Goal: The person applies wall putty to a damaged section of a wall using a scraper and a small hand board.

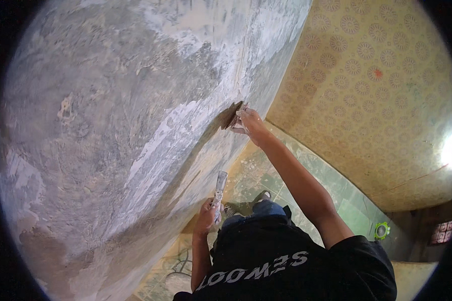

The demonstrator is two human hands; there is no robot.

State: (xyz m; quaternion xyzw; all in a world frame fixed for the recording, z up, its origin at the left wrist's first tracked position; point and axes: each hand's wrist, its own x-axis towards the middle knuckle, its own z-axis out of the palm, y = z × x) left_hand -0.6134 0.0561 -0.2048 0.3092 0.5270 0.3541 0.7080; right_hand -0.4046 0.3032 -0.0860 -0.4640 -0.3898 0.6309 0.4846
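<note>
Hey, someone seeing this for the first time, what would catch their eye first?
Probably the grey wall filling the left, streaked with white. Next, the right hand near the centre, its grip holding a flat dark piece at that wall, while the left hand below holds a smeared scraper. The yellow patterned wall stands out at upper right.

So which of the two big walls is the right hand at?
The grey wall on the view's left, rough and streaked with white; the right hand is at its surface. The yellow wall, on the right, has round printed motifs.
</note>
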